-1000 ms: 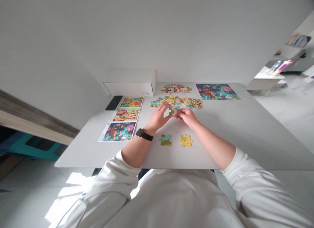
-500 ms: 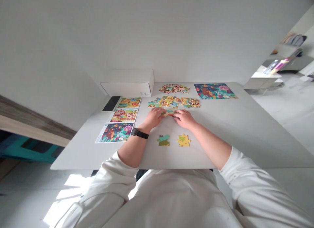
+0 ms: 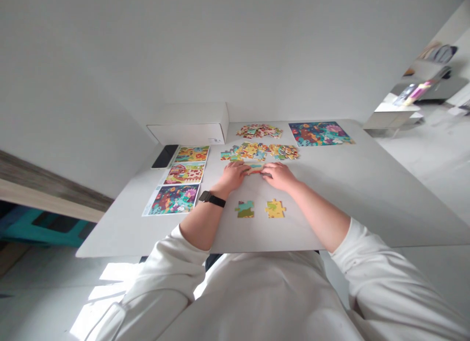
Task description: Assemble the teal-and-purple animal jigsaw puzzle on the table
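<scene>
My left hand, with a black watch on its wrist, has its fingers closed on the left end of some light-coloured puzzle pieces. The opposite end is gripped by my right hand. Fingers cover part of these pieces, so I cannot tell whether they are joined. Nearer my body lie a green-and-blue puzzle piece and a yellow puzzle piece, apart from each other. Just beyond my hands is a loose heap of yellow and blue puzzle pieces.
Another heap of reddish puzzle pieces lies farther back. A dark colourful picture is at the back right. On the left are a sheet with three pictures, a phone and a white box, all on the white table.
Both hands have shifted slightly to the right and still hold the pieces. The two single pieces near me stay in place. The view has tilted a little.
</scene>
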`<state>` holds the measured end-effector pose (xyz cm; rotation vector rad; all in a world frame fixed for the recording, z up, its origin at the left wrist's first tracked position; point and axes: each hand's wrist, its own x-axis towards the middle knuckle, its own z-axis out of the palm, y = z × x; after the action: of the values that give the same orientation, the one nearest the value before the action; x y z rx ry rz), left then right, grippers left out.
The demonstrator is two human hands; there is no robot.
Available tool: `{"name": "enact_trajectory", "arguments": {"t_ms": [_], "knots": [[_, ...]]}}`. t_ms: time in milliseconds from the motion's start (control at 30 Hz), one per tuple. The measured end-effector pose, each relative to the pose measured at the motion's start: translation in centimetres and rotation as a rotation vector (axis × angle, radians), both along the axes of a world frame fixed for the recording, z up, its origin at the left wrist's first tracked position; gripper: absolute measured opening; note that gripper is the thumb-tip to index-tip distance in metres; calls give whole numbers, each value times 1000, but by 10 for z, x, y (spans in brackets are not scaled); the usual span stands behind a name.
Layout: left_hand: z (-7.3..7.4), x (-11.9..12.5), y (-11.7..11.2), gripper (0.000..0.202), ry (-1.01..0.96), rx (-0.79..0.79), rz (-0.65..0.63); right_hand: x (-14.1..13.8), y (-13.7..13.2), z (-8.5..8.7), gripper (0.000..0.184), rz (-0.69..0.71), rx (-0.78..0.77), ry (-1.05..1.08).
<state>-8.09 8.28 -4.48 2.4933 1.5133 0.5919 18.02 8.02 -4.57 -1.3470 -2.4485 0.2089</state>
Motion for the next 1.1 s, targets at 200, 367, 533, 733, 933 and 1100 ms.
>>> {"name": "enact_trajectory", "arguments": {"t_ms": [200,367,533,733,933,1100], "knots": [[2,3,0,40,27,-6,-24,3,1,2,31,-21,15,21],[6,6,-5,40,63,1,19,2,-3,3,28,-29,28,-24],[8,10,-10,41,93,-11,50,-1,-6,4,28,-29,15,-48],[7,11,-7,41,53,10,-54,-5,-14,14,33,-24,-12,-137],[3,11,-1,42,11,18,-60,-9,-22,23,35,-87,-35,-214],[-2,16,-4,48,42,0,-33,-10,-26,24,36,-114,-45,-209]]}}
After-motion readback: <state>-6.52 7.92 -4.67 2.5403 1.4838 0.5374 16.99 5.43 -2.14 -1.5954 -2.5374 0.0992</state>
